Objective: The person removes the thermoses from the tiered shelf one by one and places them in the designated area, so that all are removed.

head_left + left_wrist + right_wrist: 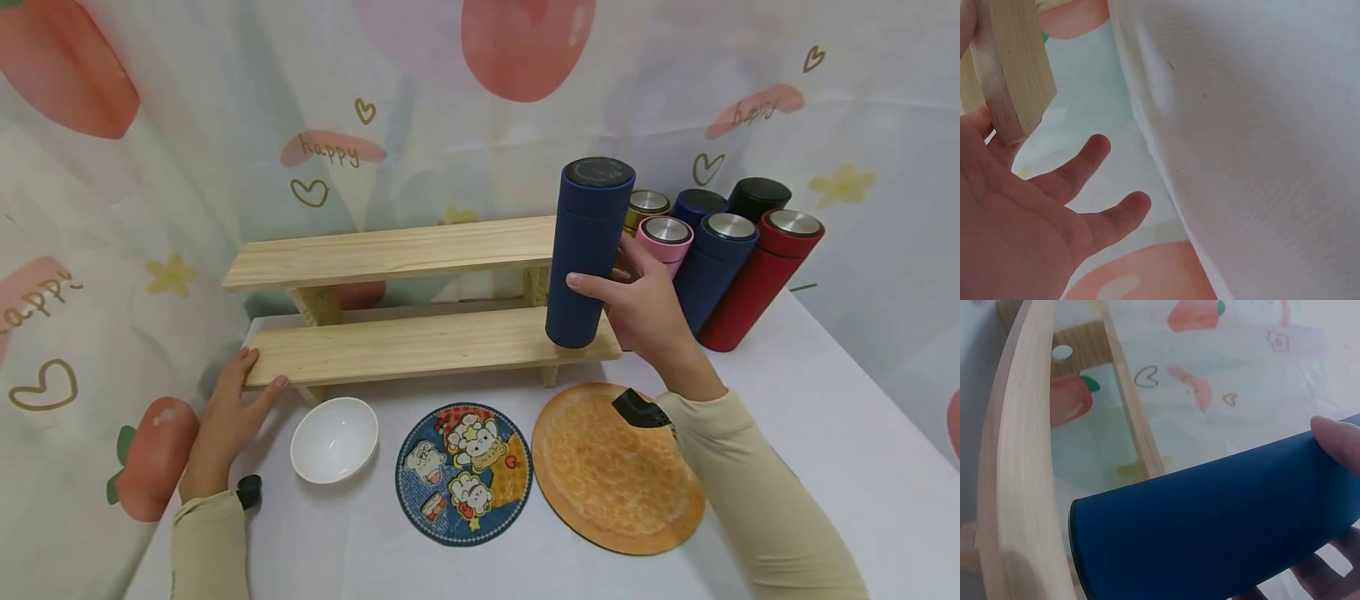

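Observation:
My right hand [647,304] grips a dark blue thermos bottle [587,250] with a black lid, thumb on its near side. The bottle is upright, its base overlapping the right end of the lower board in the head view. In the right wrist view, the blue bottle [1210,525] lies across the picture beside the boards. My left hand [228,417] holds the left end of the two-tier wooden shelf [420,346], thumb at the front edge. The left wrist view shows the board end [1016,69] between thumb and fingers, with two other fingers spread away from it.
Several thermos bottles stand at the right: a pink one [666,237], a red one [761,283], blue, gold and black ones. In front of the shelf are a white bowl [334,442], a round cartoon mat [465,475] and a round bread-patterned mat [618,467]. Patterned cloth [420,108] hangs behind.

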`<state>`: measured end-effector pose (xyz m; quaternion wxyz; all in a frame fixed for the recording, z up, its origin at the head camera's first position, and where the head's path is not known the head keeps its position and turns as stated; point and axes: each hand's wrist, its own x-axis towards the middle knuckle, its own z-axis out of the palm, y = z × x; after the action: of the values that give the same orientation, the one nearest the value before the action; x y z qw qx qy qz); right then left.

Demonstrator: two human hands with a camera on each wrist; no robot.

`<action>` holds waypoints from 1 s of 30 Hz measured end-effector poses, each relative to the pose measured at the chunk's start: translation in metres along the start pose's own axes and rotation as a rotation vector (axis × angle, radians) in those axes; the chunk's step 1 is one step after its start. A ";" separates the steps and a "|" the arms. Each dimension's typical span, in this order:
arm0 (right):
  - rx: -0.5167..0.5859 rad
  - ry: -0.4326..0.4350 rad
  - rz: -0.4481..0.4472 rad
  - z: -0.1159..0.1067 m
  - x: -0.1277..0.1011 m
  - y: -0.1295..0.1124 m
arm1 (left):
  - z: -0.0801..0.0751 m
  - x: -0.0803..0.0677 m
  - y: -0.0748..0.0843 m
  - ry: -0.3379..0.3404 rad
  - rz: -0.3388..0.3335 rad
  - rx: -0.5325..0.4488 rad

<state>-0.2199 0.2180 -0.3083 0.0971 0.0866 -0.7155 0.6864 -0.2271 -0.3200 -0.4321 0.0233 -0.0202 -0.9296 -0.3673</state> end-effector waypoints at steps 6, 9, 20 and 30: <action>-0.017 0.041 -0.002 -0.013 -0.006 0.003 | -0.001 0.000 0.000 -0.012 -0.018 -0.007; -0.007 0.057 -0.004 -0.017 -0.010 0.004 | -0.001 -0.001 0.000 -0.011 -0.022 -0.008; -0.007 0.112 -0.001 -0.043 -0.026 0.008 | 0.000 -0.002 0.003 -0.012 -0.021 -0.005; -0.045 0.202 0.048 -0.066 -0.040 0.015 | -0.001 -0.001 0.000 -0.021 -0.010 -0.010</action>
<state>-0.1837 0.2845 -0.3304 0.1541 -0.0026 -0.7192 0.6775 -0.2266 -0.3204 -0.4318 0.0117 -0.0197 -0.9280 -0.3719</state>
